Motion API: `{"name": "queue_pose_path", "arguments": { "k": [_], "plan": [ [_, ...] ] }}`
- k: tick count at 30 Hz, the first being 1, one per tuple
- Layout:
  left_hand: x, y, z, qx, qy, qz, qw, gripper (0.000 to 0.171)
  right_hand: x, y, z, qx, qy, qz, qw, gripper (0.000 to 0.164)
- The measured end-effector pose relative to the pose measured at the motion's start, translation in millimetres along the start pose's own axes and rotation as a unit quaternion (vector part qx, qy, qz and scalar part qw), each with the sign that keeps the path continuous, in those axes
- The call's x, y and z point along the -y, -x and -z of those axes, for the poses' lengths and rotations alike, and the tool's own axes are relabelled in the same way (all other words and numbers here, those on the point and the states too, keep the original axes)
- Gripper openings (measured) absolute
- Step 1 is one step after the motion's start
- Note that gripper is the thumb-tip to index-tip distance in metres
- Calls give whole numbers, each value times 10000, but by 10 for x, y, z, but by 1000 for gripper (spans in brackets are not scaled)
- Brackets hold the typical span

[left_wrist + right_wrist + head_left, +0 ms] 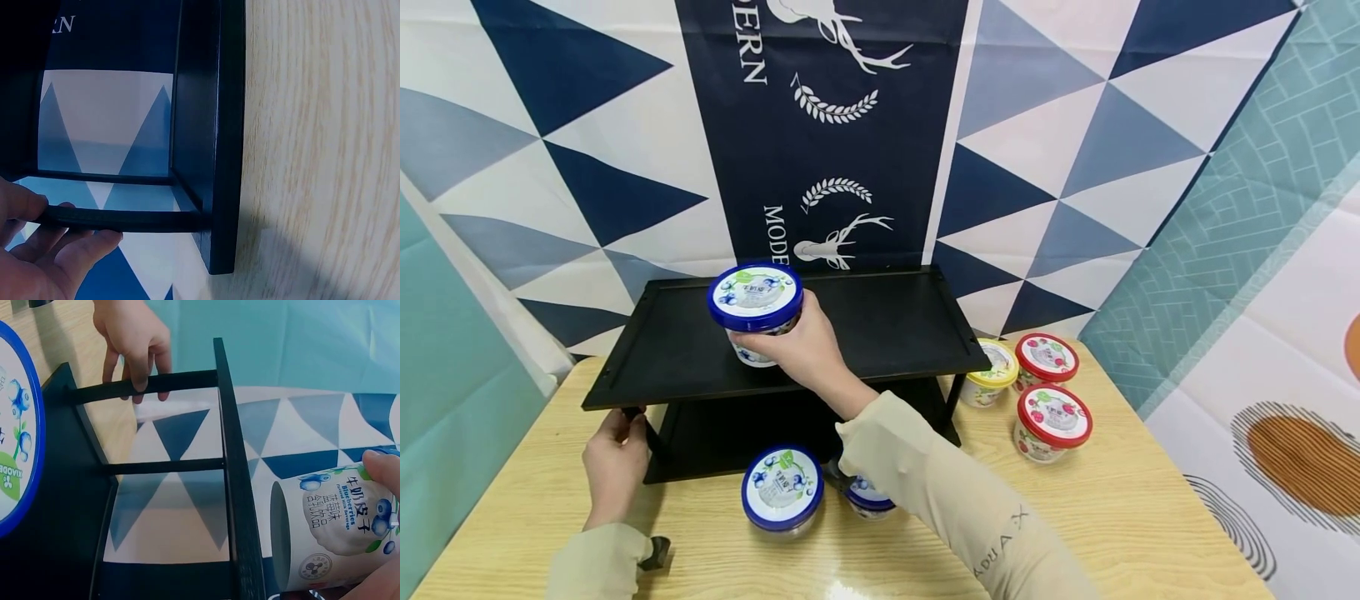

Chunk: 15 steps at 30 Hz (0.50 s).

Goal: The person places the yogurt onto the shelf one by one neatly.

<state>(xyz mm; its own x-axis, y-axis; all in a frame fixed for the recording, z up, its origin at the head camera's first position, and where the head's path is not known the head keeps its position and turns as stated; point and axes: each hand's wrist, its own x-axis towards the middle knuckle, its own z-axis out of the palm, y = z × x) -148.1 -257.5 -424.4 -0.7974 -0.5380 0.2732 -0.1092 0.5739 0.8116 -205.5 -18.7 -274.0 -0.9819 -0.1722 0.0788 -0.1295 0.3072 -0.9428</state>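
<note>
Head view first: the right hand (808, 346) has its fingers wrapped round a blue-lidded tub (756, 304), lid up, over the front left part of the top shelf (887, 325) on a black rack (722, 437). The left hand (616, 458) is down at the rack's left end. Another blue-lidded tub (782, 490) sits on the bench (1150, 517) out front, with a third tub (871, 492) partly hidden by the sleeve (940, 500). Off right there's a yellow-lidded tub (992, 372) and two red-lidded tubs (1052, 414).

Left wrist view: those fingers are curled round the rack's front leg (125, 220). My guess is that's just to steady things.

Right wrist view: fingers press the held tub's side, and there looks to be a gap between its base and the top shelf, so it's not set down yet. Seems like the placing step to me. IMO the next move calls for lowering it level until the base sits flat, then easing the fingers off without dragging it, rack held firm.
</note>
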Motion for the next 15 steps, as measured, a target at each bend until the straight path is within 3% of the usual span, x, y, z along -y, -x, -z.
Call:
{"name": "queue_pose_path", "arguments": {
  "k": [15],
  "plan": [
    [6,1,2,-15,-22,-5,10000,25,-7,-24,-177,-114,41,-90,9999,94]
  ]
}}
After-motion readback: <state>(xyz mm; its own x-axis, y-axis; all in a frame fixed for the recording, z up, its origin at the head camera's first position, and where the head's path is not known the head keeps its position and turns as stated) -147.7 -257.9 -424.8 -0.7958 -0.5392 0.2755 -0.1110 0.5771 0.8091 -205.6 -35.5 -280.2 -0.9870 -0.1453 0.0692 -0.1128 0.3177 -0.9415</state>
